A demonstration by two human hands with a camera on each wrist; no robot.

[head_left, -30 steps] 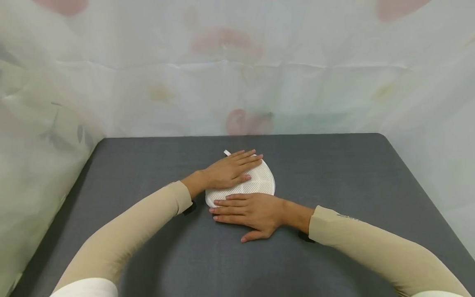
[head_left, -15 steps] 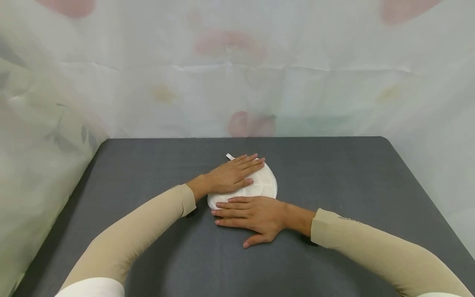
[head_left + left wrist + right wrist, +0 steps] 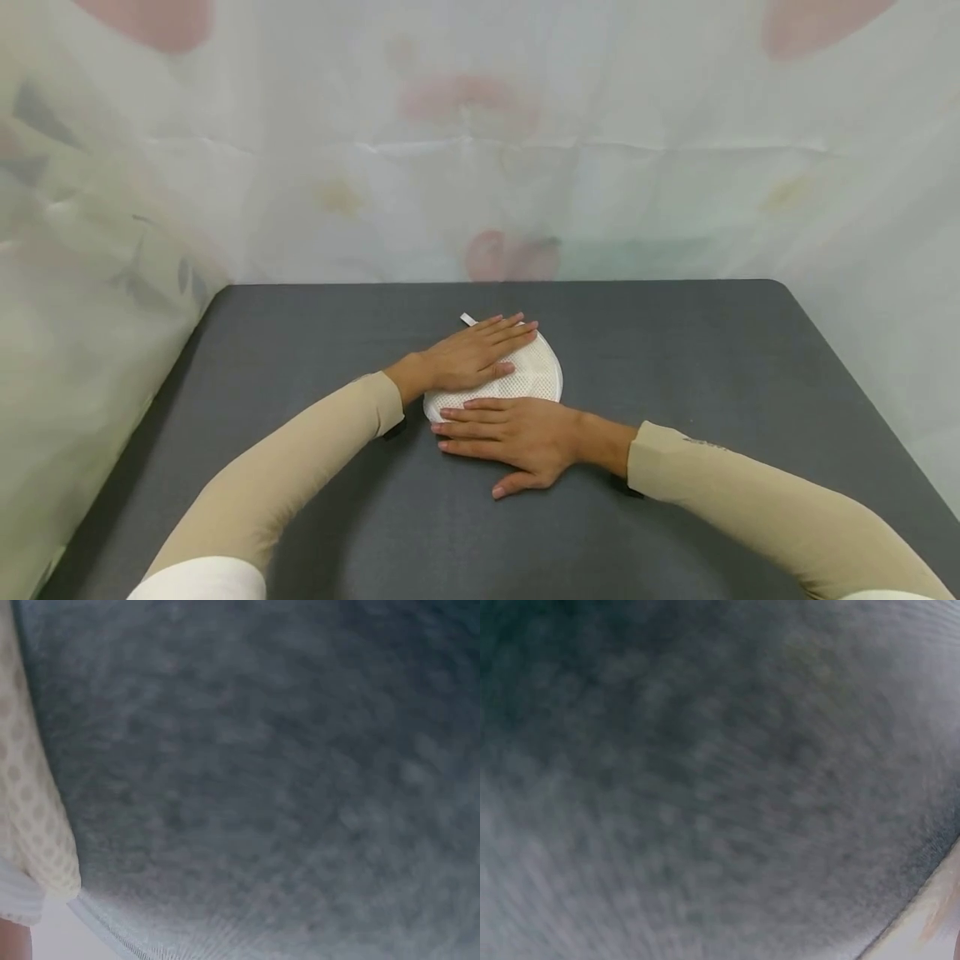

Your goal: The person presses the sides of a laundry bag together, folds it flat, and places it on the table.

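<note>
A white mesh pad (image 3: 534, 372), folded into a half-round, lies on the dark grey table (image 3: 675, 375) near its middle. My left hand (image 3: 471, 357) lies flat on top of the pad, fingers straight and pointing right. My right hand (image 3: 504, 429) lies flat along the pad's near straight edge, fingers pointing left, thumb spread on the table. A small white tab (image 3: 468, 319) sticks out behind the left hand. The left wrist view shows a strip of the mesh pad (image 3: 34, 817) against blurred grey table. The right wrist view shows only blurred grey table surface.
A pale floral sheet (image 3: 480, 167) hangs behind the table and along its left side (image 3: 82, 317). The table's right edge (image 3: 862, 367) meets the same pale cloth. Both forearms wear tan sleeves (image 3: 285, 475).
Both hands stay flat on the pad in the same pose. The view has tilted slightly, so everything sits a little lower and to the right in the picture.
</note>
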